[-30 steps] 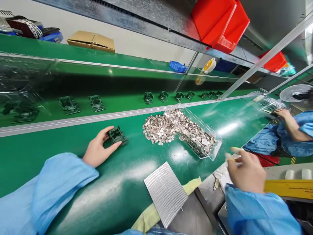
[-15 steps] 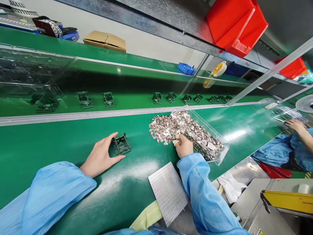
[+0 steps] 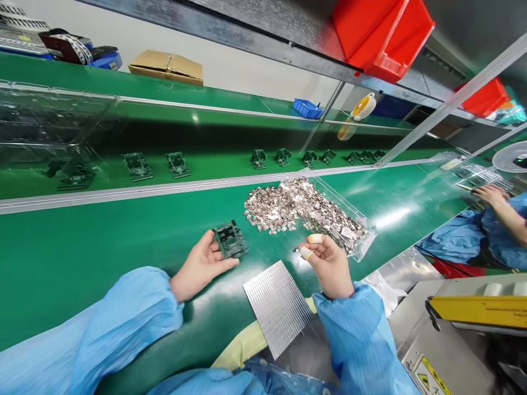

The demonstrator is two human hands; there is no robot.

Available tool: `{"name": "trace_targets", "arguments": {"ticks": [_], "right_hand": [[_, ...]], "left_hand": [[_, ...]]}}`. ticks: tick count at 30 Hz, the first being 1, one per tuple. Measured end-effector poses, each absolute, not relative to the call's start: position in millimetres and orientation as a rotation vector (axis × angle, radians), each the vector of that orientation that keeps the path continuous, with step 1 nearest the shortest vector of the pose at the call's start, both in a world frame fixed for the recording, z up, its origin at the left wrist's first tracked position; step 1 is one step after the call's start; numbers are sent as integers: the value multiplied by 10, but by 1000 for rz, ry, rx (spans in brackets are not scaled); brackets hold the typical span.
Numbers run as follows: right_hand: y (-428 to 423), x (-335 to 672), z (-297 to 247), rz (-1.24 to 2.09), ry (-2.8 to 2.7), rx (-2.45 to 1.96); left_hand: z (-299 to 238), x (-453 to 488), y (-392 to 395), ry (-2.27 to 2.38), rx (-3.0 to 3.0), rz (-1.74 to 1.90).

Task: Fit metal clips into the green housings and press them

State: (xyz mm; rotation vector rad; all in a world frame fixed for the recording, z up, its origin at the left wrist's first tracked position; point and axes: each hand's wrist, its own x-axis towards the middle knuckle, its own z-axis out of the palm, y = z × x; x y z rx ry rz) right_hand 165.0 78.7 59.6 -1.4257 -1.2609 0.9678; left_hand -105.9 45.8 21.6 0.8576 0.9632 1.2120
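My left hand (image 3: pixel 203 266) grips a green circuit board (image 3: pixel 231 240) by its left and lower edges, tilted a little over the work surface. Small parts stand up along the board's rim. Finger cots cover the thumb and a finger of my right hand (image 3: pixel 327 260), which pinches a tiny metal piece (image 3: pixel 296 249) at the tips. Just beyond that hand lies a heap of small shiny metal pieces (image 3: pixel 269 208), spilling out of a clear plastic tray (image 3: pixel 366 241) that lies beside it. Nearer to me is a ridged silver plate (image 3: pixel 276 307), close to the table edge.
Several circuit boards (image 3: pixel 178 164) stand in a row behind the metal rail (image 3: pixel 164 190). A red bin (image 3: pixel 382 38) sits on the overhead shelf. At the far right a co-worker's hand (image 3: pixel 489 193) works at the same green bench (image 3: pixel 102 230). Yellow-edged equipment (image 3: pixel 481 312) stands at right.
My left hand has taken hold of the circuit board and shifted it right. My right hand has drawn back from the metal heap toward me with a tiny piece in its fingertips.
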Motion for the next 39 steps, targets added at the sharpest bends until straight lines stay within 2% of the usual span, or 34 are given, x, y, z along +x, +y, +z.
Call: {"name": "trace_targets", "arguments": {"ticks": [5, 13, 17, 27, 39], "right_hand": [[154, 1583, 693, 1103, -970, -1290], [-434, 1483, 558, 880, -944, -1345], [-484, 1420, 484, 760, -1027, -1436], [-454, 1340, 380, 753, -1053, -1517], [-512, 1257, 277, 723, -1059, -1545]], "left_hand": [[342, -391, 360, 698, 838, 1104], [271, -85, 128, 492, 987, 987], [249, -116, 84, 490, 1093, 919], [264, -157, 52, 518, 1157, 849], [200, -155, -19, 752, 1409, 932]]}}
